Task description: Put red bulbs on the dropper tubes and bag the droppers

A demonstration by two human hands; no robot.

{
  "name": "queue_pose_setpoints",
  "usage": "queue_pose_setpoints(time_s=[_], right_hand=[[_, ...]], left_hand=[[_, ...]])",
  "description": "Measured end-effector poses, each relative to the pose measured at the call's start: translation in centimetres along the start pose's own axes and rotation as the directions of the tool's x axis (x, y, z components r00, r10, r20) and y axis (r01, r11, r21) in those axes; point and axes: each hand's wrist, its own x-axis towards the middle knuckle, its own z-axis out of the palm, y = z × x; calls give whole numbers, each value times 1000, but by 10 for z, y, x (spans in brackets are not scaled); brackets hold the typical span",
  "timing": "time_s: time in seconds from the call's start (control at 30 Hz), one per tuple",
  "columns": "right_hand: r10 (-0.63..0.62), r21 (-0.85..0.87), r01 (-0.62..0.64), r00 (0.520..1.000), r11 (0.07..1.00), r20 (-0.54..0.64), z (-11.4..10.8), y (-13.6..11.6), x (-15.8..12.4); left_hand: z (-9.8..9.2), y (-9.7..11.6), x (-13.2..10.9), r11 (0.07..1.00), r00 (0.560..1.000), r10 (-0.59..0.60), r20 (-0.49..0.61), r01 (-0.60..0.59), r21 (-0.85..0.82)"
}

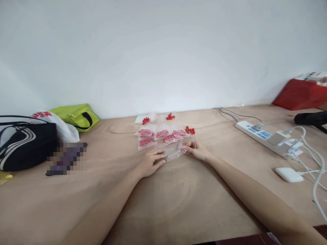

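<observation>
A clear plastic zip bag (175, 151) lies flat on the table between my hands. My left hand (152, 163) is at its left end, the fingertips on the film and the thumb held lower. The fingers of my right hand (195, 149) are pinched at the bag's right end on a small red piece (182, 149), mostly hidden by the fingertips. Just beyond that hand lie several red-capped pieces with thin pale stems (190, 130). Filled clear bags of red pieces (146, 140) overlap in rows ahead of the hands.
Farther back are two small heaps of loose red pieces (170, 116). A white power strip (268, 137) with plugs and cables is on the right, near a white charger (289, 174). A black bag (28, 146) and a yellow-green bag (76, 115) stand left; a red bag (301, 94) is far right.
</observation>
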Motion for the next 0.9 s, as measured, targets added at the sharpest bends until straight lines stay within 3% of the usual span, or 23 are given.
queue_pose_setpoints(time_s=[0.1,0.3,0.4,0.53,0.63,0.77,0.9], right_hand=[[-36,-104,35,999,994,-7,1,0,-1],[-177,-284,250,949,926,260,-5,-12,-12],[-249,-371,356,919,858,305,-4,-16,-19],[-299,-454,394,916,799,268,1,-13,-24],[-344,-451,368,929,813,138,4,-10,-24],[-199,-418,148,976,896,-82,8,-5,-21],[-121,-328,71,984,942,-134,11,0,-20]], left_hand=[[0,1,0,1000,1000,3,-14,-3,0],[-2,2,-1,1000,999,13,-44,-12,10],[-2,2,-2,999,998,29,-61,-28,19],[-1,0,-3,999,996,47,-80,-46,18],[1,-2,-3,999,996,49,-80,-47,18],[2,-3,-3,998,995,54,-84,-52,21],[1,-1,-2,999,996,48,-82,-46,20]])
